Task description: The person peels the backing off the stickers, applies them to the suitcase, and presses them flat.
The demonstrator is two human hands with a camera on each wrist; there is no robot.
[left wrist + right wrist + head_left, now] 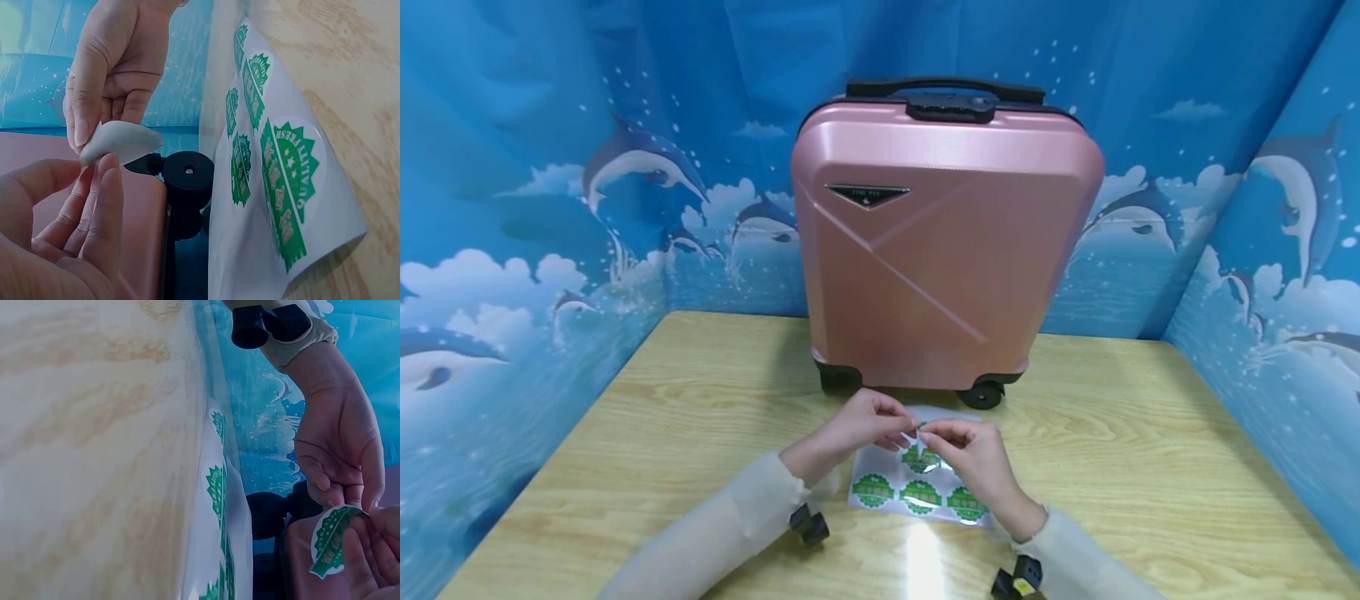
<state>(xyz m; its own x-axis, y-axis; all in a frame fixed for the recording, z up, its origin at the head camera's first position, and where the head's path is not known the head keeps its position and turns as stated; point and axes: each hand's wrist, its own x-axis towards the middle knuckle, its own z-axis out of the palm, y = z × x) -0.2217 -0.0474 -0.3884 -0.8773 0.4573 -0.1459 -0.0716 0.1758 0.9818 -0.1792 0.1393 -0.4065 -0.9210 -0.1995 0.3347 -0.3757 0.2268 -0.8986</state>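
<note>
Above the table, both hands pinch a round sticker [327, 542] with a green toothed badge printed on its front. In the left wrist view the white back of the sticker [122, 142] shows, bent into a curve. My left hand [862, 423] grips it from the left with thumb and fingertips. From the right, my right hand [979, 458] holds the edge between thumb and forefinger. Below them lies a glossy white sticker sheet [880, 461] with several more green badges, partly hidden by the right hand. One corner of the sheet curls upward in the left wrist view.
A pink hard-shell suitcase [947, 242] stands upright right behind the sheet, its black wheel [981, 394] close to the sheet's far edge. The wooden table [700, 417] meets blue dolphin-print curtains [737, 167] at the back and sides. Small black cameras [808, 527] sit at both wrists.
</note>
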